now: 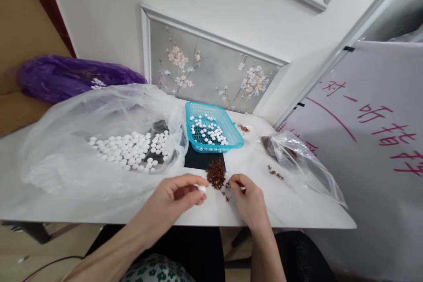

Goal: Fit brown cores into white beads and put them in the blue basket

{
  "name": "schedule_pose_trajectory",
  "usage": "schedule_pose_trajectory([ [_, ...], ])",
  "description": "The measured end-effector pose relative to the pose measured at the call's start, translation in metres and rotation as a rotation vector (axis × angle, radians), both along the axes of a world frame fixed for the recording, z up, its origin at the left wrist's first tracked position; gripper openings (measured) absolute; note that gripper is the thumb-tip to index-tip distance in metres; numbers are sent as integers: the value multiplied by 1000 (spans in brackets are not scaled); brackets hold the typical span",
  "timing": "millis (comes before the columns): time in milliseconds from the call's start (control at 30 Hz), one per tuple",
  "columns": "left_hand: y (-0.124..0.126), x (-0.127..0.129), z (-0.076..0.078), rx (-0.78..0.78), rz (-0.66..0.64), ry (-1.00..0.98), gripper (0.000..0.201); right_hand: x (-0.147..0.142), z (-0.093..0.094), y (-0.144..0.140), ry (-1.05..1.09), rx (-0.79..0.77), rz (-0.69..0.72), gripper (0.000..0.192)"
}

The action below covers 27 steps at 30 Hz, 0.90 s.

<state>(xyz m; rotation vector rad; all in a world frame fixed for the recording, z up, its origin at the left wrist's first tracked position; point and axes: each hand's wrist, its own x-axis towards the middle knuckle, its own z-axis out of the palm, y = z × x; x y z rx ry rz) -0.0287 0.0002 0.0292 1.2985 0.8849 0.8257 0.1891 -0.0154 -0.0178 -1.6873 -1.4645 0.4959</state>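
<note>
Between the thumb and fingers of my left hand [181,194] is a small white ball [202,189]. My right hand [247,198] is closed in a pinch on a small reddish-brown piece [228,185] at the right edge of a pile. That pile of reddish-brown pieces [216,173] lies partly on a black flat sheet [194,159], between my two hands. Behind it stands a blue plastic basket [235,137] with several white balls inside. Left of the basket, a large clear plastic bag [66,141] lies spread out with many white balls [127,152] in it.
A clear bag with brown contents [280,145] lies on the right of the white table [297,211], near a few loose pieces [276,172]. A purple bag [66,75] is at the back left. A framed flower picture [211,70] and a whiteboard [370,141] bound the table.
</note>
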Motion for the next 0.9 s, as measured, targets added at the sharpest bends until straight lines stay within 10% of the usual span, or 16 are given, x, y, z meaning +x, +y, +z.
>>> schedule_pose_trajectory([
  [267, 4, 22, -23, -367, -17, -310, 16, -4, 2, -3, 125, 32, -7, 15],
  [633, 6, 17, -27, -457, -29, -453, 13, -43, 17, -14, 612, 74, 214, 10],
  [900, 6, 17, -26, -472, 2, -524, 11, -52, 19, -13, 346, 98, 182, 13],
])
